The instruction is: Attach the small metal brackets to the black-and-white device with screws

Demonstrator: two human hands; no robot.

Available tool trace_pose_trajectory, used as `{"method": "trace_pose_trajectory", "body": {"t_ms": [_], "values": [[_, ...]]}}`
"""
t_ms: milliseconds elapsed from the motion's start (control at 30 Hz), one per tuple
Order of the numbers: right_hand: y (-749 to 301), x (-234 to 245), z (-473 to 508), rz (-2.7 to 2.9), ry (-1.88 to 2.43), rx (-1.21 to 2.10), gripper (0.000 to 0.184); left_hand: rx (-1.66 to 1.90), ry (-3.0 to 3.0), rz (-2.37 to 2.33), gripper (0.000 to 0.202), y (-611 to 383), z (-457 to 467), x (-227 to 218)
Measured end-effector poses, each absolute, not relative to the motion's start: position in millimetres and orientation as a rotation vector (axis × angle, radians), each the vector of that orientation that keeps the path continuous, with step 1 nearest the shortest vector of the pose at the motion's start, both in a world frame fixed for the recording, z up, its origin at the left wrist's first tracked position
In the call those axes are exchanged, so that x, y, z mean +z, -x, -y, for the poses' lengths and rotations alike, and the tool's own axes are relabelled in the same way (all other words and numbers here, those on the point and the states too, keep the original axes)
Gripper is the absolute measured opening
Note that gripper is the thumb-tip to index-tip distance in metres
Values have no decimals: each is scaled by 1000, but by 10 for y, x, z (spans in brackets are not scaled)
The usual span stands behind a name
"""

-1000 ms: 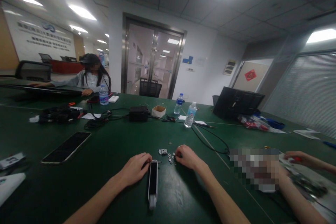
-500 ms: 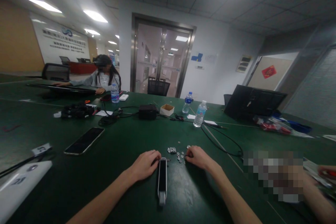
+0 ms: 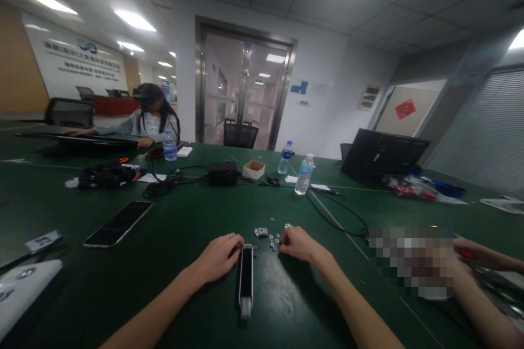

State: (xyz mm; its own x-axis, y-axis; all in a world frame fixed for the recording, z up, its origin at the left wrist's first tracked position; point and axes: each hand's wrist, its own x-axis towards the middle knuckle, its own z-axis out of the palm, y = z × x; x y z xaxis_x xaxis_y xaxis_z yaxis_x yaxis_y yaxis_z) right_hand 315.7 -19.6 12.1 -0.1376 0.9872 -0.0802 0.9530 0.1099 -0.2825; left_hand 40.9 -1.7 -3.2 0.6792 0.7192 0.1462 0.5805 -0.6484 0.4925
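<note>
Head view: left hand (image 3: 221,256) rests curled against the black bar (image 3: 246,279) at 6 o'clock on the table (image 3: 164,240). Right hand (image 3: 298,244) pinches among the small nuts (image 3: 274,241); grip unclear. Fastener-picking step; next needs a fine pinch.

Glossy black-and-white plastic bar (image 3: 246,281), small shiny metal nuts (image 3: 273,241), matt green table (image 3: 172,234)

Left hand (image 3: 219,255): palm down, fingers loosely curled, forearm extended.
Right hand (image 3: 301,244): palm down, fingertips drawn together, forearm extended.
</note>
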Motion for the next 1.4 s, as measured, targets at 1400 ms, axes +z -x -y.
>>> {"method": "trace_pose_trajectory", "body": {"t_ms": [1400], "values": [[-2698,-150,242,2129,1284,405,12,447,-2462,-990,18,-408,26,11]]}}
